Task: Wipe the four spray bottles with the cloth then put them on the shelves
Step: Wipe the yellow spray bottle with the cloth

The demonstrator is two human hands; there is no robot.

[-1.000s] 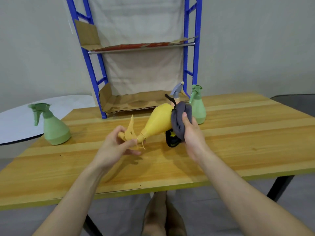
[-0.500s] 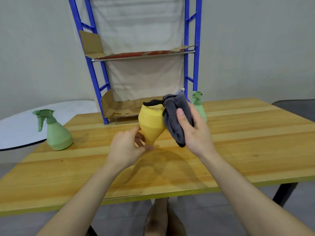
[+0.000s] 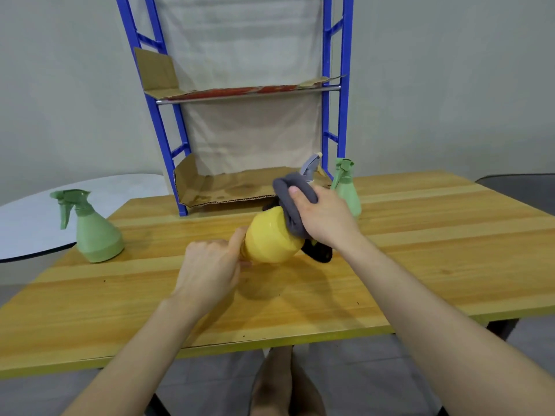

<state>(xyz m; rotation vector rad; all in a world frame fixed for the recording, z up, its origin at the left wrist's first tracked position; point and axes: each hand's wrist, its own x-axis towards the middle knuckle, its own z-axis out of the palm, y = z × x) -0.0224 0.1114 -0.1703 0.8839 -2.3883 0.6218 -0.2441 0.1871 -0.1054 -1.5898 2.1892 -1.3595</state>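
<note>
My left hand grips the spray head end of a yellow spray bottle, held on its side above the wooden table. My right hand grips a grey cloth pressed against the bottle's base. A green spray bottle stands at the table's left edge. Another green bottle stands behind my right hand, beside a bottle with a grey spray head, mostly hidden. A blue-framed shelf unit stands at the table's back.
Cardboard lines the lower shelf and the upper shelf. A white round table lies to the left. A dark object lies on the table under my right wrist. A dark chair edge shows at far right.
The yellow bottle has been turned and lowered, its base now pointing toward the shelf. My right hand with the cloth moved over the bottle's base end.
</note>
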